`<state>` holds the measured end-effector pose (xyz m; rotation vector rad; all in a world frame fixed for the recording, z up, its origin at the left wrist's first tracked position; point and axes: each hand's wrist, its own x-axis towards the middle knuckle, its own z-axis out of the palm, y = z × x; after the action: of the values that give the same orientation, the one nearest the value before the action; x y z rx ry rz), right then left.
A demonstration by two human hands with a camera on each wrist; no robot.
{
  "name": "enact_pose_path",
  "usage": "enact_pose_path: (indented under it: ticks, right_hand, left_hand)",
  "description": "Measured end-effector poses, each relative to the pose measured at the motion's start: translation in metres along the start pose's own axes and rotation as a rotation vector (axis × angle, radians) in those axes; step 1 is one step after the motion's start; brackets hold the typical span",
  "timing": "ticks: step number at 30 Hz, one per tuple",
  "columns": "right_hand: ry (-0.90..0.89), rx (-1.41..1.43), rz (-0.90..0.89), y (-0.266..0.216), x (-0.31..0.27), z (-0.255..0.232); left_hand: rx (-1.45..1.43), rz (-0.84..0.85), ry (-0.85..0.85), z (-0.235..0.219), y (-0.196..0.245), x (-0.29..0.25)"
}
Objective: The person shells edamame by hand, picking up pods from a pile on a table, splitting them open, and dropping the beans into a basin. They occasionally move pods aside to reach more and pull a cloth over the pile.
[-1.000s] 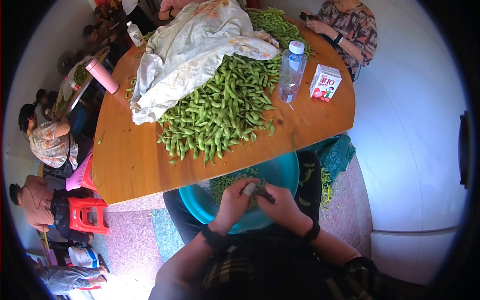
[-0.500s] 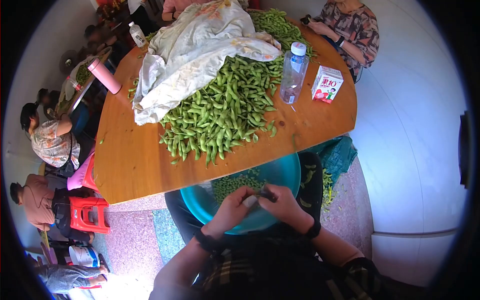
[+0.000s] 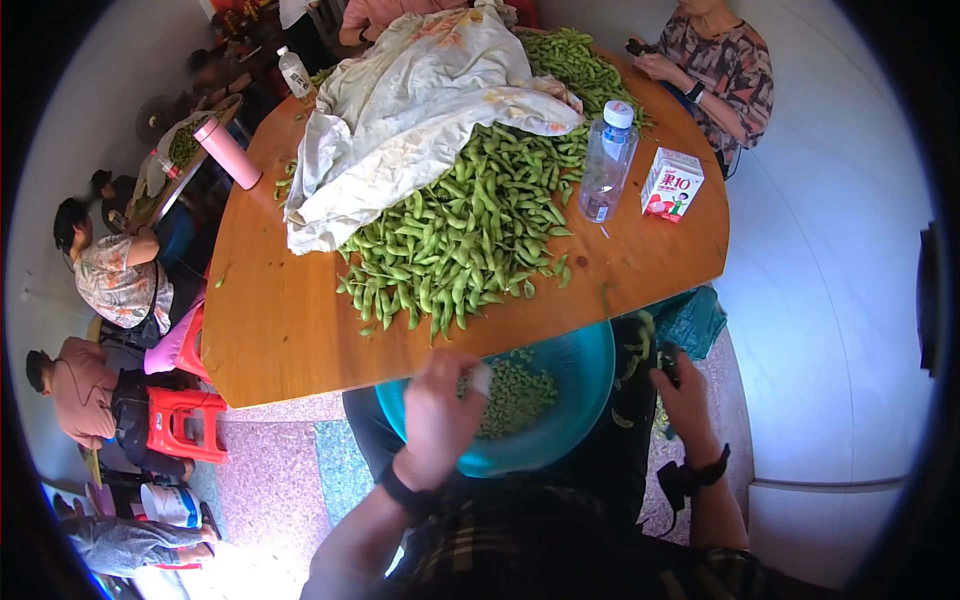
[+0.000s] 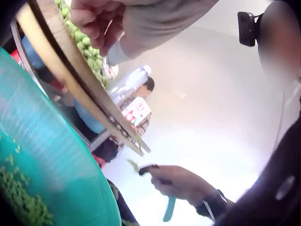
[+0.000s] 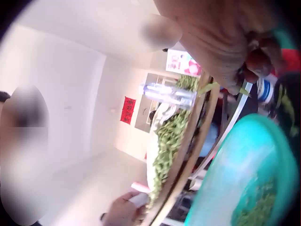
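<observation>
In the head view my left hand is blurred, over the left side of the teal basin by the table edge. A white cover wraps its thumb; its fingers bend loosely, with nothing visible between them. Shelled green beans lie in the basin. Out to the basin's right, my right hand grips a small black tool between thumb and fingers. A green pod shows at the tool's tip in the left wrist view. Unshelled soybean pods are heaped on the table, partly under a cloth.
A clear bottle and a juice carton stand right on the wooden table; a pink flask stands left. A green bag is by the right leg. A person sits across at right.
Both hands were together over the basin and have separated. The left moved left and up toward the table edge; the right went right, past the basin rim, with the black tool.
</observation>
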<state>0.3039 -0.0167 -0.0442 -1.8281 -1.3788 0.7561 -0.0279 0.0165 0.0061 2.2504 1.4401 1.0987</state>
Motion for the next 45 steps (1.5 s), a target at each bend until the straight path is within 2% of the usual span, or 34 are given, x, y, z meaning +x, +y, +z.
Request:
enact_pose_path:
  ticks: [2, 3, 5, 6, 8, 9, 11, 12, 13, 14, 15, 16, 17, 18, 19, 23, 26, 28, 29, 36, 38, 39, 42, 45]
  right_hand:
    - [0.077, -0.072, -0.045, 0.026, 0.003, -0.008]
    - [0.078, -0.074, -0.050, 0.025, 0.001, -0.007]
    - [0.102, 0.038, -0.161, 0.016, -0.004, 0.002]
    - [0.107, 0.037, -0.160, 0.004, -0.007, 0.005]
    - [-0.173, 0.141, 0.029, -0.032, -0.015, 0.011]
    - [-0.168, 0.144, 0.035, -0.046, -0.016, 0.018]
    - [-0.233, 0.251, -0.173, -0.074, -0.016, 0.034]
    - [-0.230, 0.253, -0.170, -0.086, -0.015, 0.041]
    - [-0.285, 0.277, -0.258, -0.098, -0.013, 0.049]
    - [-0.338, 0.300, -0.346, -0.108, -0.011, 0.055]
    - [-0.327, 0.302, -0.337, -0.116, -0.010, 0.060]
    - [-0.453, 0.425, -0.271, -0.124, -0.009, 0.066]
    - [-0.579, 0.549, -0.203, -0.129, -0.008, 0.069]
    - [-0.577, 0.552, -0.199, -0.130, -0.007, 0.071]
    - [-0.623, 0.543, -0.165, -0.130, -0.007, 0.073]
    - [-0.719, 0.560, -0.072, -0.126, -0.010, 0.076]
    - [-0.731, 0.506, -0.119, -0.115, -0.015, 0.080]
    - [-0.724, 0.493, -0.115, -0.109, -0.018, 0.082]
    - [-0.717, 0.481, -0.113, -0.107, -0.019, 0.082]
    - [-0.651, 0.540, -0.030, -0.100, -0.032, 0.092]
    - [-0.480, 0.532, -0.187, -0.090, -0.037, 0.106]
    - [-0.474, 0.532, -0.183, -0.088, -0.038, 0.111]
    - [-0.480, 0.602, -0.079, -0.084, -0.041, 0.116]
    - [-0.530, 0.623, 0.023, -0.085, -0.041, 0.113]
  left_hand:
    - [0.152, -0.262, 0.143, -0.005, -0.007, 0.021]
    - [0.150, -0.262, 0.148, -0.003, -0.015, 0.030]
    - [0.269, -0.267, 0.298, 0.006, -0.033, 0.042]
    - [0.265, -0.263, 0.297, 0.005, -0.030, 0.043]
    - [0.333, -0.221, 0.194, 0.002, -0.023, 0.045]
    - [0.360, -0.220, 0.216, 0.007, -0.023, 0.044]
    - [0.363, -0.169, 0.242, 0.008, -0.023, 0.044]
    - [0.366, -0.125, 0.277, 0.007, -0.024, 0.044]
    - [0.365, -0.121, 0.276, 0.005, -0.023, 0.039]
    - [0.159, -0.201, 0.142, 0.001, -0.021, 0.031]
    - [-0.050, -0.275, -0.004, -0.001, -0.016, 0.024]
    - [-0.051, -0.273, -0.010, -0.005, -0.007, 0.021]
    - [-0.378, -0.455, -0.118, -0.009, 0.007, 0.019]
    - [-0.707, -0.635, -0.225, -0.012, 0.014, 0.016]
    - [-0.803, -0.622, -0.266, -0.008, 0.008, 0.009]
    - [-0.859, -0.563, -0.278, -0.002, 0.005, -0.005]
    - [-0.699, -0.559, -0.344, 0.002, 0.005, -0.013]
    - [-0.523, -0.314, -0.267, 0.010, 0.007, -0.019]
    - [-0.427, -0.246, -0.280, 0.012, 0.006, -0.021]
    - [-0.241, -0.169, -0.156, 0.028, 0.018, -0.030]
    - [-0.225, -0.138, -0.113, 0.032, 0.018, -0.034]
    - [-0.229, -0.136, -0.118, 0.034, 0.017, -0.036]
    - [-0.216, -0.128, -0.103, 0.039, 0.010, -0.041]
    - [-0.282, -0.181, -0.204, 0.037, -0.002, -0.043]
